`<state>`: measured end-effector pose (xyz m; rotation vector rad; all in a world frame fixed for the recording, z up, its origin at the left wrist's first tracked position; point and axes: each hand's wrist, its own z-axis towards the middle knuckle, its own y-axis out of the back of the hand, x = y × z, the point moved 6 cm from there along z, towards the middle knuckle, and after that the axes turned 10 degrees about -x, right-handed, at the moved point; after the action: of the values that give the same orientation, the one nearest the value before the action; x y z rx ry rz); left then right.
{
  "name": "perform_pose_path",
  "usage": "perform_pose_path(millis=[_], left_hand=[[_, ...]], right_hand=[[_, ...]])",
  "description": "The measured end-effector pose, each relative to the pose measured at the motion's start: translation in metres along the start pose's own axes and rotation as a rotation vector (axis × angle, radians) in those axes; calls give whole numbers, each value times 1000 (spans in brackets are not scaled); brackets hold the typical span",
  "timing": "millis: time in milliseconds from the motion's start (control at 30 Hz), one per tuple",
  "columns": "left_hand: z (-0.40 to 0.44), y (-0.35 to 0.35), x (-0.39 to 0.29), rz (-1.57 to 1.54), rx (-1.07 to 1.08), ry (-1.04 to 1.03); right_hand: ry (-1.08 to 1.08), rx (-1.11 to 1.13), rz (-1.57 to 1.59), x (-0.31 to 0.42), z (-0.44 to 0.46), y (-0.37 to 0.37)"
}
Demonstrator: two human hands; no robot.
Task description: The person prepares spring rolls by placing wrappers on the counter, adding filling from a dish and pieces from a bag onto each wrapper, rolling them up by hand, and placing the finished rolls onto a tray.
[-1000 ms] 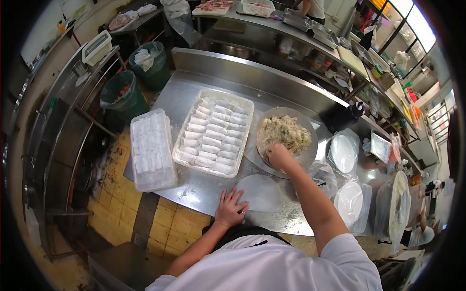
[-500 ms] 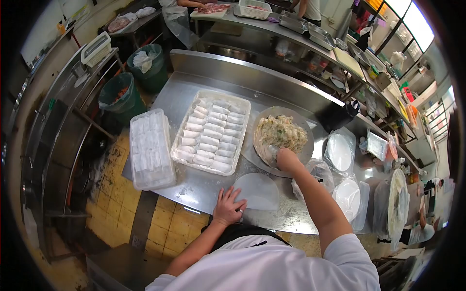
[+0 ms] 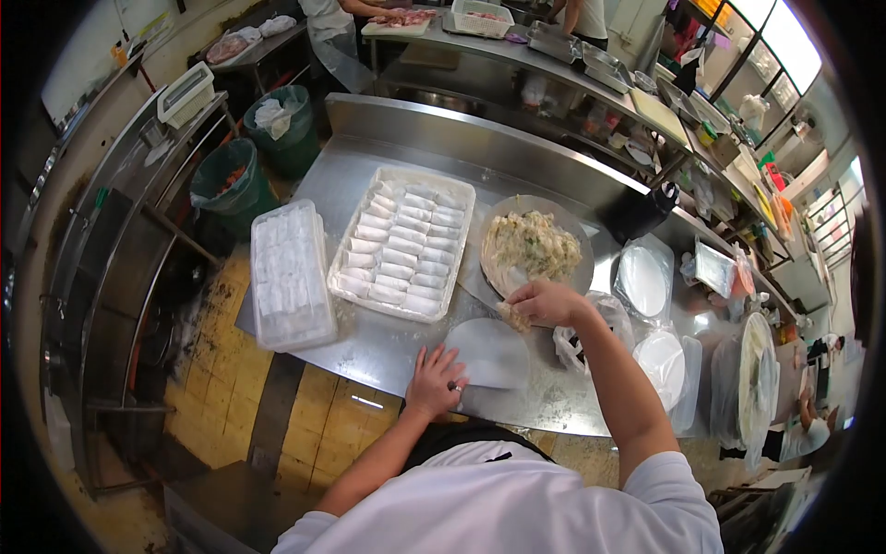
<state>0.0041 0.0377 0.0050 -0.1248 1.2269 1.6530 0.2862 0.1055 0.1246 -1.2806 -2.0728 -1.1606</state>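
My right hand is closed on a clump of filling, just below the rim of a round bowl. A chunky pale mixture with green bits fills much of that bowl. My left hand lies with fingers spread at the left edge of a thin, pale round sheet on the steel table; nothing shows in its grip. Beyond it is a white tray with rows of white rolls. A lidded translucent box with similar contents stands at the tray's left.
A black container stands behind the bowl. Bagged white plates lie at the right. Green bins stand beyond the table's left side. Across the far counter are a co-worker's arm and another person.
My right hand has come out of the bowl toward the front, bringing a clump of mixture near the round sheet. My left hand has stayed almost in place.
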Motion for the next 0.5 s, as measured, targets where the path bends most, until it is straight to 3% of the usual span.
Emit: perform_pose_path(millis=[200, 267, 500], left_hand=[[1, -1, 3, -30, 35, 63], [2, -2, 5, -26, 57, 77], [1, -2, 7, -34, 78, 94]], right_hand=[[232, -68, -257, -4, -47, -90], [522, -245, -352, -40, -39, -130], [621, -534, -537, -54, -73, -157]])
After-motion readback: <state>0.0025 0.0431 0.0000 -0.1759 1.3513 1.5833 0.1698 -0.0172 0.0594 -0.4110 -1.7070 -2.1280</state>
